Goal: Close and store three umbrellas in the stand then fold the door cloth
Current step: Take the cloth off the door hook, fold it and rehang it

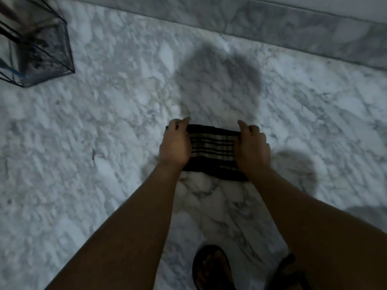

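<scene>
A dark striped door cloth [212,149], folded into a small rectangle, hangs between my two hands above the marble floor. My left hand [176,143] grips its left edge, fingers curled round the top corner. Gripping the right edge is my right hand [252,146], thumb on the front face. At the top left stands the black wire umbrella stand [39,49]; dark umbrellas inside it are blurred and partly cut off by the frame.
White-grey marble floor [104,122] spreads all around. A grey marble skirting [272,24] runs along the wall at the top. My feet in dark sandals [213,268] are at the bottom edge.
</scene>
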